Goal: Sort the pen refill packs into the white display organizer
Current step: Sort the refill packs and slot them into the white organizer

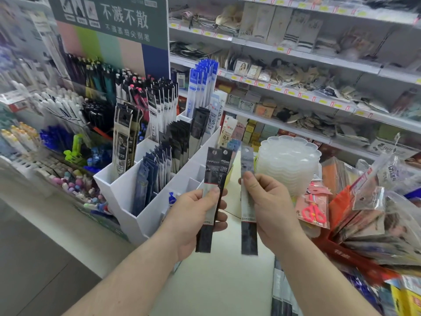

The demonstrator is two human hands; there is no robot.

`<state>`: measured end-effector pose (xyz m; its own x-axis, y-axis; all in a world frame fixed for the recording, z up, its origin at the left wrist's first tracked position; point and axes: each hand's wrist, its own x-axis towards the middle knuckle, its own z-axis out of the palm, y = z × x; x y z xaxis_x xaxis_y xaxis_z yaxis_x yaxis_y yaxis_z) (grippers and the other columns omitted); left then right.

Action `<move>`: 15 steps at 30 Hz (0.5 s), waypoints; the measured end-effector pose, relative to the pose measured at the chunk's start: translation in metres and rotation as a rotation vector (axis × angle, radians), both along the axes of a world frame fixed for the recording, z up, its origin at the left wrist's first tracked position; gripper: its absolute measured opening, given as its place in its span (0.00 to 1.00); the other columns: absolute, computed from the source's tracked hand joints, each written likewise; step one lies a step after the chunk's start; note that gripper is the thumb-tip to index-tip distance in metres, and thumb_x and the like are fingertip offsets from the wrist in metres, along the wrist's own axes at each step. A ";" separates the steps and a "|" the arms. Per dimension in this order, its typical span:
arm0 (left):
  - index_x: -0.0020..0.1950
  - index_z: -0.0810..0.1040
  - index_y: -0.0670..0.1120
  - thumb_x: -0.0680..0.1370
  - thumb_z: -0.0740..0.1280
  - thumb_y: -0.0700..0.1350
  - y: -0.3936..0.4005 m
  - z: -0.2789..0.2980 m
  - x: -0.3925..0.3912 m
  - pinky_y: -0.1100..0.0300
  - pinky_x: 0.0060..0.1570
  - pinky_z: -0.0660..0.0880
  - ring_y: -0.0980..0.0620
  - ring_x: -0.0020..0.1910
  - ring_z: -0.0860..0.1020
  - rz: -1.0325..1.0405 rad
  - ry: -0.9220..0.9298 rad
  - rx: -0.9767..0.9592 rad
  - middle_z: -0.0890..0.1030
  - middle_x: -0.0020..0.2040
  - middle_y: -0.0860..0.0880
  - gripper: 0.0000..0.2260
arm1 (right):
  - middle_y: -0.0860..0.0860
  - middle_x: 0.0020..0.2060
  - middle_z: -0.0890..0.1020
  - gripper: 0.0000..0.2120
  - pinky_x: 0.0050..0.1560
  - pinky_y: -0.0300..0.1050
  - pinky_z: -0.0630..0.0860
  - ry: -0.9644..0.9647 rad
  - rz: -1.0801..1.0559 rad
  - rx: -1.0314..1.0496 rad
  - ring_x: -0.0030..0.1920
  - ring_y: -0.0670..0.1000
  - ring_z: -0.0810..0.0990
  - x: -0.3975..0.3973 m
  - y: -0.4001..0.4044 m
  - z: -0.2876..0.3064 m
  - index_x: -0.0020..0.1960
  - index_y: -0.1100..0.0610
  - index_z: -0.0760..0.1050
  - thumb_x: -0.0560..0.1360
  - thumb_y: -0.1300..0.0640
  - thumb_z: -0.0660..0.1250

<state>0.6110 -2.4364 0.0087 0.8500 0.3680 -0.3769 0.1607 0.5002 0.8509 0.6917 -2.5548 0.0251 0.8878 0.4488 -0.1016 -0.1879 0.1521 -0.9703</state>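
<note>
The left hand (198, 213) is gripping two black refill packs (213, 190) upright, just beside the white organizer (145, 215). The right hand (266, 201) is pinching a blurred, seemingly single grey pack (248, 233).

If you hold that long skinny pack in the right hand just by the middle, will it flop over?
Probably not much. The pack stands straight above and below the right hand, so it seems fairly stiff. It looks thin and flat, likely very light. Its shiny wrapper may be a bit slippery in a loose pinch.
</note>
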 end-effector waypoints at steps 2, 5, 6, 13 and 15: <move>0.51 0.82 0.41 0.83 0.63 0.45 0.000 0.002 0.000 0.58 0.32 0.80 0.51 0.31 0.77 0.000 0.000 -0.037 0.79 0.34 0.48 0.11 | 0.50 0.28 0.79 0.11 0.28 0.39 0.73 -0.013 -0.033 0.014 0.27 0.46 0.75 -0.002 0.001 0.001 0.38 0.59 0.78 0.77 0.56 0.66; 0.52 0.81 0.40 0.83 0.61 0.46 -0.002 0.004 0.000 0.58 0.32 0.80 0.50 0.31 0.78 -0.008 -0.005 -0.094 0.80 0.37 0.45 0.12 | 0.53 0.29 0.79 0.13 0.30 0.40 0.72 -0.040 -0.048 0.005 0.29 0.50 0.75 -0.010 0.004 0.002 0.35 0.56 0.82 0.76 0.54 0.68; 0.52 0.81 0.40 0.83 0.61 0.46 -0.004 0.005 0.000 0.57 0.33 0.80 0.49 0.32 0.79 -0.012 -0.007 -0.105 0.80 0.38 0.44 0.12 | 0.54 0.29 0.80 0.14 0.30 0.42 0.74 -0.025 -0.054 0.001 0.29 0.52 0.75 -0.012 0.006 0.002 0.34 0.56 0.82 0.76 0.55 0.68; 0.55 0.82 0.41 0.82 0.61 0.48 -0.005 0.004 0.000 0.51 0.41 0.80 0.46 0.37 0.81 -0.089 -0.022 -0.133 0.84 0.45 0.42 0.13 | 0.56 0.38 0.84 0.11 0.45 0.55 0.77 -0.042 -0.123 -0.074 0.40 0.54 0.78 -0.012 0.014 -0.005 0.41 0.58 0.83 0.80 0.61 0.67; 0.55 0.81 0.41 0.82 0.62 0.48 -0.005 0.003 -0.001 0.54 0.35 0.80 0.49 0.35 0.80 -0.107 0.002 -0.080 0.83 0.41 0.44 0.13 | 0.57 0.41 0.83 0.06 0.44 0.50 0.75 -0.039 -0.071 -0.103 0.40 0.54 0.77 -0.009 0.013 -0.007 0.45 0.59 0.83 0.79 0.62 0.68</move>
